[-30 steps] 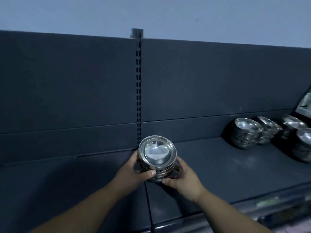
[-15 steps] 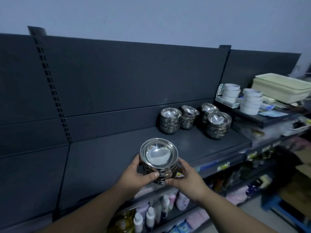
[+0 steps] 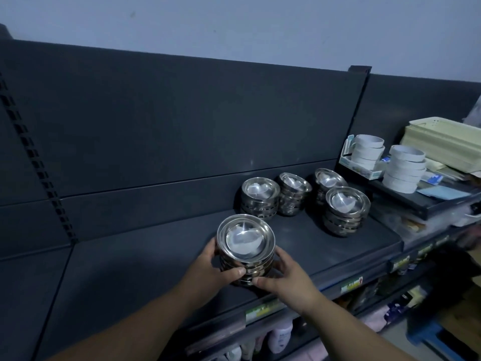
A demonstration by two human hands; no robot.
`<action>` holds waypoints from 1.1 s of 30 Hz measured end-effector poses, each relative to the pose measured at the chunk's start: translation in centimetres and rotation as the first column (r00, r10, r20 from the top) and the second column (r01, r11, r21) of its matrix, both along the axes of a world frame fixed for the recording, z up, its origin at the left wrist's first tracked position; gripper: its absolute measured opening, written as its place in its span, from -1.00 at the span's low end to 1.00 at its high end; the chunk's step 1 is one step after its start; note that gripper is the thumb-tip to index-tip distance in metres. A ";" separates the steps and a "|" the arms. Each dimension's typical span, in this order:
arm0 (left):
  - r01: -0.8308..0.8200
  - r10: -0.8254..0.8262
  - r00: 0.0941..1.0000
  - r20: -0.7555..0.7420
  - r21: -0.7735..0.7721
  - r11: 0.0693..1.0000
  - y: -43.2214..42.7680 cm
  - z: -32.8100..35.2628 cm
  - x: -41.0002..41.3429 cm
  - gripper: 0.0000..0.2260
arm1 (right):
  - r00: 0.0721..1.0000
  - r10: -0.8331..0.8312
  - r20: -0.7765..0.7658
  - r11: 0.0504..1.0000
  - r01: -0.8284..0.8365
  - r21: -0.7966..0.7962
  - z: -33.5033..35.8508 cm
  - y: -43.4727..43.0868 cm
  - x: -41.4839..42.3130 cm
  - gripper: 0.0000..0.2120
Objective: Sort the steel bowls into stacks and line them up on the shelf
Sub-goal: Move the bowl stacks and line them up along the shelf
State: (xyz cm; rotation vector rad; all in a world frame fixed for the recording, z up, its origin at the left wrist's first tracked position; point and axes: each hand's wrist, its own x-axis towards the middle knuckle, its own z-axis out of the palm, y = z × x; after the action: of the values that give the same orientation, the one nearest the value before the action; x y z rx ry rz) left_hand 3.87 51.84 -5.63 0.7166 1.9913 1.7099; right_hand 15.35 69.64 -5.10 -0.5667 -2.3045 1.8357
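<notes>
Bowl stack (image 3: 246, 250): left hand (image 3: 213, 269) and right hand (image 3: 283, 278) are holding it, each grip curled round its sides, at the shelf (image 3: 145, 261) front, left of four set stacks (image 3: 260, 201); placing step, probably needing lining up beside them.

One wide-angle head view looks from in front of and above the dark shelf (image 3: 145, 261), facing down and angled rightward along it; it is near, with the held stack of bowls (image 3: 246, 241) mid-frame at the shelf's front part
</notes>
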 end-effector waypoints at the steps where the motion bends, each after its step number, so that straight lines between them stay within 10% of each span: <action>1: -0.006 0.006 1.000 -0.015 -0.020 1.000 0.1 -0.2 -0.6 -0.37 | 1.000 0.007 0.002 1.000 -0.007 0.000 -0.1 0.2 -0.8 -0.22; 33: -0.466 0.439 0.882 -0.169 -0.181 0.866 4.7 -0.6 0.6 -0.16 | 0.935 0.343 -0.093 0.878 -0.283 0.385 -2.5 8.3 -7.8 -0.15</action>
State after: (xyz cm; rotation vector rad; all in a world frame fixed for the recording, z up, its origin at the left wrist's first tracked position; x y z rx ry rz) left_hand 4.49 56.49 -6.20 0.2913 2.5418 1.6769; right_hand 7.57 77.95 -7.60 0.0117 -2.6505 1.4282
